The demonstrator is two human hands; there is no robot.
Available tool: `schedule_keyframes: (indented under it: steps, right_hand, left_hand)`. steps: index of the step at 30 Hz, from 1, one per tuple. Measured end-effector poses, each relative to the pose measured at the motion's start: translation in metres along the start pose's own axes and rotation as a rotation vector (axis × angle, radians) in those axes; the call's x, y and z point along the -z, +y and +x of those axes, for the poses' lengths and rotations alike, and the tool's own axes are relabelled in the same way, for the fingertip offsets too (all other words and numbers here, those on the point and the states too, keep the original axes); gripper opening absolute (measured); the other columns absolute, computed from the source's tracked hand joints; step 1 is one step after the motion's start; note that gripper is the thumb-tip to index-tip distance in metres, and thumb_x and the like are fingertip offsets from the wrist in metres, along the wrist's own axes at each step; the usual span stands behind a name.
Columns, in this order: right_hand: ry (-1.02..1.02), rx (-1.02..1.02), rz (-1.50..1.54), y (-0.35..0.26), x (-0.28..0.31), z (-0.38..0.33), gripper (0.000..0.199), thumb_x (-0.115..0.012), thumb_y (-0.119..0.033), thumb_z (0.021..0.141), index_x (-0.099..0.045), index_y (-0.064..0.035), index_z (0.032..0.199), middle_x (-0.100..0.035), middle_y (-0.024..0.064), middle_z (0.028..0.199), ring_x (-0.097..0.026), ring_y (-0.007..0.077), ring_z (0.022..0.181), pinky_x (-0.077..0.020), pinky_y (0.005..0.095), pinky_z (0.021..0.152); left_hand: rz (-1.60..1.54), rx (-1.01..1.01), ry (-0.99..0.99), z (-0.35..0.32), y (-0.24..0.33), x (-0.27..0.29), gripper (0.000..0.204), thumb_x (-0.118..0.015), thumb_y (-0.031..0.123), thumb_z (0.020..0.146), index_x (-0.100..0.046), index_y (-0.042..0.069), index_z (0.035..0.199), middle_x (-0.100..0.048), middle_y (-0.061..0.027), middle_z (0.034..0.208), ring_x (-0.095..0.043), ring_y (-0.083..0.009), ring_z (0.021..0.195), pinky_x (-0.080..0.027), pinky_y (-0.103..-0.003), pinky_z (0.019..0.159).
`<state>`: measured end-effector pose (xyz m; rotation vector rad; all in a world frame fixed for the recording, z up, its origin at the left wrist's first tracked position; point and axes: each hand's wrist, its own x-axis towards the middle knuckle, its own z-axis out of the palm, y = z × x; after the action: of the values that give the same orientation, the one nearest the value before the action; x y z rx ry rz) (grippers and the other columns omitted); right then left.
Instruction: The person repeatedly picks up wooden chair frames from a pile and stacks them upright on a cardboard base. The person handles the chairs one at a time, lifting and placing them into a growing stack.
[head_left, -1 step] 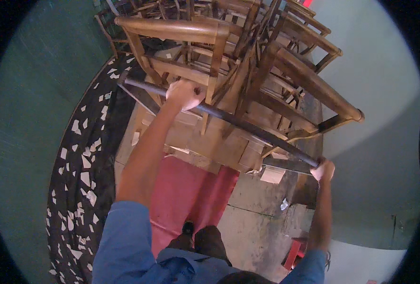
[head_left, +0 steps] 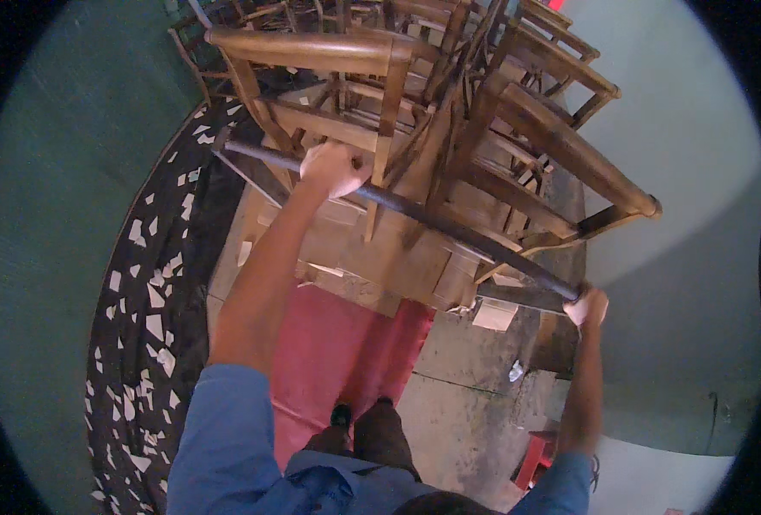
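A dark round bar runs slanting across in front of me, along the near end of a platform loaded with wooden chairs. My left hand is wrapped round the bar left of its middle. My right hand grips its near right end. Just beyond the bar, one wooden chair stands at the left and another wooden chair leans at the right. More chairs are piled tightly behind them, their legs and rails overlapping. The fingers of both hands are partly hidden.
A red mat lies under my feet on a worn floor. Black sheeting strewn with pale scraps runs along the left, beside a dark green wall. A pale wall stands close at right. A red object lies at lower right.
My right shoe has come into view on the red mat, beside the left one. Both hands keep their hold on the bar, and the chairs have barely shifted in view.
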<state>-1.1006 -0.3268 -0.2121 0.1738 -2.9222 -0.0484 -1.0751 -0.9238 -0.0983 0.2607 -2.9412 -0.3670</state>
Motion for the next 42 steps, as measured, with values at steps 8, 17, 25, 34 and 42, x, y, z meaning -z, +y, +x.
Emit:
schedule_keyframes:
  steps: [8,17,25,34,42]
  right_hand:
    - [0.0,-0.005,-0.037,-0.005,-0.04,0.16,0.035,-0.079,-0.03,0.06,-0.073,-0.0119,0.089,-0.073,0.0163,0.083,-0.072,0.0387,0.079,-0.0587,0.0492,0.072]
    - [-0.013,-0.003,0.019,-0.07,-0.015,0.339,0.031,-0.076,-0.025,0.059,-0.073,-0.0149,0.088,-0.073,0.013,0.08,-0.071,0.0395,0.075,-0.0581,0.0491,0.071]
    - [-0.086,0.014,0.04,-0.113,-0.015,0.477,0.035,-0.077,-0.03,0.06,-0.074,-0.0171,0.092,-0.073,0.0148,0.081,-0.071,0.0389,0.076,-0.0576,0.0492,0.072]
    - [-0.058,0.024,0.043,-0.098,-0.073,0.635,0.034,-0.076,-0.029,0.059,-0.072,-0.0122,0.089,-0.072,0.0168,0.08,-0.07,0.0405,0.078,-0.0568,0.0499,0.071]
    - [-0.313,-0.071,-0.101,-0.074,-0.153,0.798,0.039,-0.078,-0.029,0.057,-0.069,-0.0112,0.09,-0.073,0.0149,0.086,-0.071,0.0396,0.083,-0.0573,0.0499,0.076]
  left_hand:
    - [0.051,0.064,0.01,0.165,-0.001,-0.028,0.035,-0.062,0.044,0.083,-0.081,0.019,0.097,-0.076,-0.0151,0.1,-0.071,-0.0371,0.099,-0.054,-0.046,0.094]
    - [0.065,0.052,0.073,0.36,-0.057,-0.019,0.039,-0.065,0.051,0.087,-0.081,0.017,0.096,-0.076,-0.0156,0.093,-0.073,-0.0365,0.095,-0.057,-0.047,0.088]
    - [0.093,0.019,0.154,0.501,-0.095,-0.029,0.038,-0.066,0.048,0.088,-0.081,0.015,0.097,-0.076,-0.0138,0.087,-0.073,-0.0366,0.088,-0.057,-0.047,0.083]
    - [0.06,0.04,0.066,0.664,-0.074,-0.073,0.043,-0.066,0.054,0.086,-0.08,0.015,0.096,-0.077,-0.0162,0.094,-0.072,-0.0383,0.095,-0.056,-0.048,0.088]
    - [0.066,-0.206,-0.059,0.813,-0.059,-0.121,0.056,-0.063,0.064,0.086,-0.08,0.011,0.091,-0.076,-0.019,0.091,-0.072,-0.038,0.093,-0.057,-0.05,0.083]
